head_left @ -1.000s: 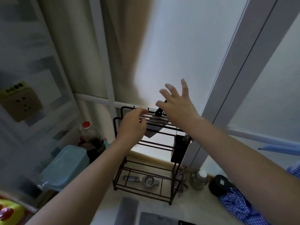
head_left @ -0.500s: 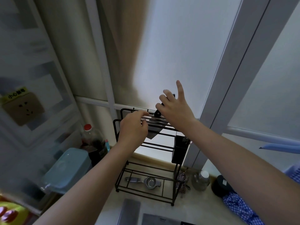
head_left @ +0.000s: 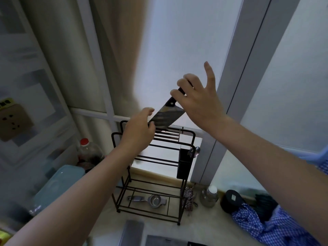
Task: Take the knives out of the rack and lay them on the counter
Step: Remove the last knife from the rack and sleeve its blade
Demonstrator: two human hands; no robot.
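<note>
A black wire rack (head_left: pixel 184 176) stands on the counter by the window. My right hand (head_left: pixel 198 102) grips the black handle of a cleaver (head_left: pixel 166 115) and holds it tilted just above the rack's top slots, little finger sticking up. My left hand (head_left: pixel 140 130) rests at the rack's top edge, its fingertips touching the lower corner of the blade. Two flat blades (head_left: pixel 132 233) lie on the counter (head_left: pixel 204 228) at the bottom edge, partly cut off.
A black cutlery holder (head_left: pixel 183 164) hangs on the rack's right side. A metal strainer (head_left: pixel 154 200) lies on the rack's bottom shelf. Left of the rack stand a red-capped bottle (head_left: pixel 88 153) and a blue tub (head_left: pixel 58 183). A jar (head_left: pixel 209 196), a black lid (head_left: pixel 232 199) and blue checked cloth (head_left: pixel 262 226) are at right.
My right hand closed on the cleaver's handle and lifted it up out of the rack's slots. My left hand stayed at the rack top, now touching the blade.
</note>
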